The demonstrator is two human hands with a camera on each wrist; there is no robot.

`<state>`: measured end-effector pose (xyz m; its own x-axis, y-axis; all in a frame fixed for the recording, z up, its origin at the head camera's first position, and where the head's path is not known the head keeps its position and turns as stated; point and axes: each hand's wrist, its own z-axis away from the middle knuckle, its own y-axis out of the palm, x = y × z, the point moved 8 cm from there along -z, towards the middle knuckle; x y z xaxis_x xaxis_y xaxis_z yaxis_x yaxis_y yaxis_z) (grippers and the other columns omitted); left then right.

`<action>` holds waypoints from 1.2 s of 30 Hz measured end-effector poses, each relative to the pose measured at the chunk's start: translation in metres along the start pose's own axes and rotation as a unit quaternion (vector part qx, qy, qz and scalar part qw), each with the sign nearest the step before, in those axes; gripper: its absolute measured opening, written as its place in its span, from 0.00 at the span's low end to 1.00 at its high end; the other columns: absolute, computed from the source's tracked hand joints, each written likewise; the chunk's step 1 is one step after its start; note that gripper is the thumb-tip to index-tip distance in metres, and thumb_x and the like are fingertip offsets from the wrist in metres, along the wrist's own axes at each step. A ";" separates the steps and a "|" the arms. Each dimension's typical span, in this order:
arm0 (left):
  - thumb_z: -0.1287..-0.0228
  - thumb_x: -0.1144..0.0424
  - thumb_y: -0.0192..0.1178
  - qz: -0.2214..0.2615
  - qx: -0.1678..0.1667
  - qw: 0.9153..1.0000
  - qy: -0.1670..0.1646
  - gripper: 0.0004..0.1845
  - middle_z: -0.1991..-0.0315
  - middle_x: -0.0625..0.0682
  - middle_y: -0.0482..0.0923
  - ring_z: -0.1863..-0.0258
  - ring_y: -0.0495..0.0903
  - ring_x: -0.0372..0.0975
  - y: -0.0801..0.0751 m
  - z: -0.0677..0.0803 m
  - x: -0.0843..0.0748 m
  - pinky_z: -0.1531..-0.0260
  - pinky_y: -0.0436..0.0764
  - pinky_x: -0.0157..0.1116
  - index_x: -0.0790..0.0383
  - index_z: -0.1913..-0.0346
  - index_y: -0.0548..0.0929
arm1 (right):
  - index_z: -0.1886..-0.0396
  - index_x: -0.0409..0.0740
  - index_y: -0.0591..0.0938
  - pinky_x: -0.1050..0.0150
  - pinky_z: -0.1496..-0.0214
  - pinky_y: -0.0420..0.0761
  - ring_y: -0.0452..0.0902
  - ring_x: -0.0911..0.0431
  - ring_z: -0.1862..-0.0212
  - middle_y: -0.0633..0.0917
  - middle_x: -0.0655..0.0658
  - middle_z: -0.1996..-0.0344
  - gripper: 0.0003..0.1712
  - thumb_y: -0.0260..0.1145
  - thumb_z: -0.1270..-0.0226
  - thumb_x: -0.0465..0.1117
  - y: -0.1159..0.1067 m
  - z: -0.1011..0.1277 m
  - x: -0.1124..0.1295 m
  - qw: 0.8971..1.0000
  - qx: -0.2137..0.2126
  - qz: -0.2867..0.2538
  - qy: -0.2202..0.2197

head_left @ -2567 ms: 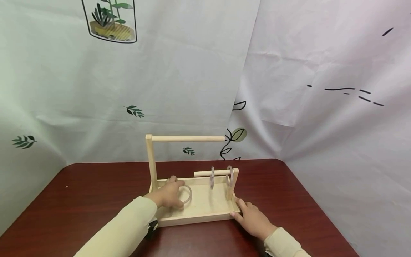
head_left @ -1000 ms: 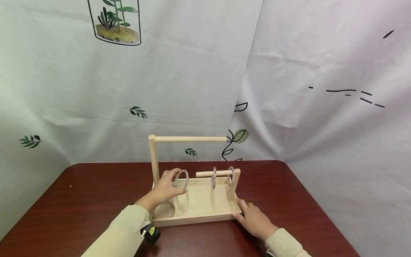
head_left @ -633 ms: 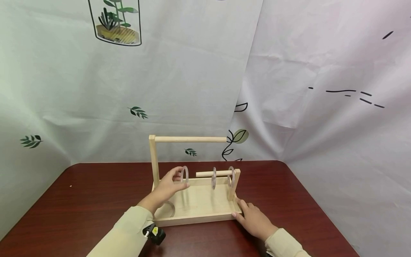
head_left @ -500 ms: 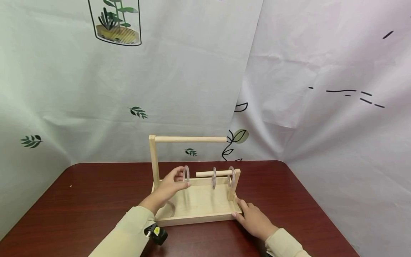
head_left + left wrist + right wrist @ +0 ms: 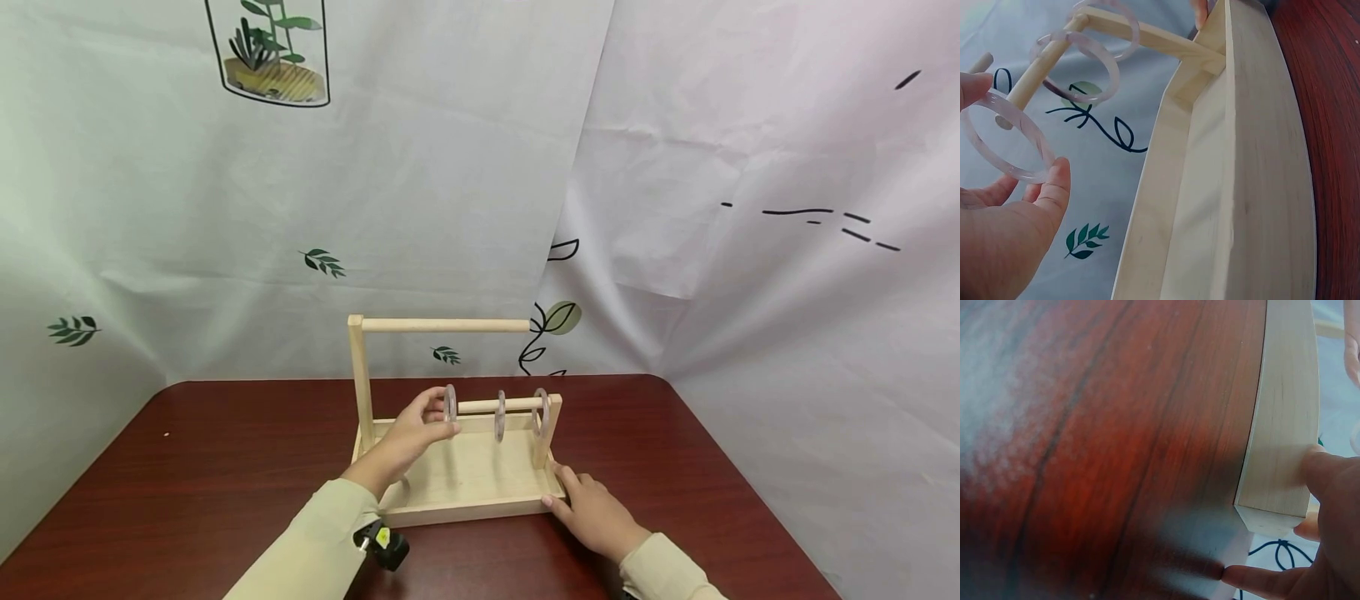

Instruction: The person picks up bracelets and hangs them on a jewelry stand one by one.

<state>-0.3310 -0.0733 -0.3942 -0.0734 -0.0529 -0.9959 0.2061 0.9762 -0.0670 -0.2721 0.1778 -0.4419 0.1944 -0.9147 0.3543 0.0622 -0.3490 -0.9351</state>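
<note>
We have our left hand (image 5: 408,433) pinching a translucent pinkish bangle (image 5: 450,403) between thumb and fingertips, holding it upright and edge-on just at the free left tip of the short lower dowel (image 5: 498,405) of the wooden rack (image 5: 457,500). In the left wrist view the bangle (image 5: 1007,134) stands face-on to that dowel's end (image 5: 982,61), the tip sitting by the ring's upper rim, touching or only near, we cannot tell. The dowel runs left to right across us, fixed at its right end to the short post (image 5: 546,429), so its open end points toward our left hand; the bangle's opening has to meet that tip squarely and travel rightward along the rod. Two more bangles (image 5: 499,415) (image 5: 538,408) already hang on the dowel, further right, apart from each other. Our right hand (image 5: 592,512) lies with fingers fairly straight on the dark red table (image 5: 225,450), fingertips pressed against the rack's tray at its near right corner (image 5: 1272,515), holding nothing. The left hand is much the nearer to the dowel's tip; the right is at the base below the post. A taller post with a long upper bar (image 5: 442,325) rises at the tray's left, bare of rings.
</note>
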 end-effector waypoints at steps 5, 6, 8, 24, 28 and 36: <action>0.46 0.70 0.64 0.007 0.002 1.000 0.002 0.37 0.46 0.60 0.67 0.47 0.69 0.48 0.007 -0.003 0.000 0.50 0.75 0.39 0.68 0.32 0.64 | 0.34 0.46 0.71 0.40 0.51 0.76 0.76 0.37 0.48 0.79 0.32 0.51 0.32 0.62 0.34 0.55 0.000 0.001 0.001 1.000 -0.001 0.002 -0.001; 0.46 0.70 0.64 0.009 0.002 1.000 0.002 0.36 0.46 0.60 0.68 0.47 0.69 0.48 0.008 -0.004 0.001 0.50 0.75 0.39 0.68 0.32 0.64 | 0.34 0.46 0.71 0.40 0.51 0.76 0.76 0.37 0.48 0.79 0.32 0.51 0.32 0.62 0.34 0.55 0.000 0.001 0.001 1.000 -0.002 0.003 -0.002; 0.46 0.70 0.65 0.012 0.004 1.000 0.002 0.36 0.47 0.60 0.67 0.48 0.69 0.48 0.010 -0.005 0.001 0.51 0.75 0.38 0.68 0.32 0.64 | 0.34 0.46 0.71 0.40 0.51 0.76 0.76 0.37 0.48 0.79 0.32 0.51 0.33 0.62 0.34 0.56 0.000 0.001 0.001 1.000 -0.004 0.004 -0.002; 0.46 0.71 0.65 0.021 0.013 1.000 -0.011 0.37 0.44 0.61 0.68 0.47 0.71 0.47 0.027 -0.009 0.005 0.51 0.77 0.40 0.68 0.31 0.64 | 0.34 0.47 0.70 0.40 0.51 0.76 0.76 0.38 0.48 0.79 0.32 0.51 0.32 0.62 0.34 0.55 0.000 0.000 0.000 1.000 -0.002 0.003 -0.004; 0.45 0.71 0.64 0.023 0.017 0.999 -0.016 0.37 0.43 0.62 0.69 0.45 0.72 0.49 0.031 -0.010 0.006 0.49 0.77 0.43 0.67 0.31 0.63 | 0.34 0.47 0.70 0.40 0.51 0.76 0.76 0.38 0.48 0.79 0.32 0.50 0.32 0.62 0.33 0.55 0.001 0.000 0.000 1.000 0.000 0.003 -0.004; 0.45 0.69 0.65 0.021 0.015 0.999 -0.023 0.37 0.44 0.61 0.72 0.39 0.69 0.54 0.036 -0.010 0.006 0.43 0.73 0.50 0.65 0.31 0.64 | 0.34 0.47 0.71 0.41 0.52 0.76 0.77 0.39 0.49 0.79 0.32 0.52 0.33 0.62 0.34 0.56 -0.001 0.000 0.001 1.000 -0.004 0.002 -0.009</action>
<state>-0.3341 -0.0359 -0.4023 -0.0184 -0.0216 -0.9996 0.2381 0.9709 -0.0254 -0.2720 0.1769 -0.4408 0.2116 -0.9121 0.3510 0.0532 -0.3479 -0.9360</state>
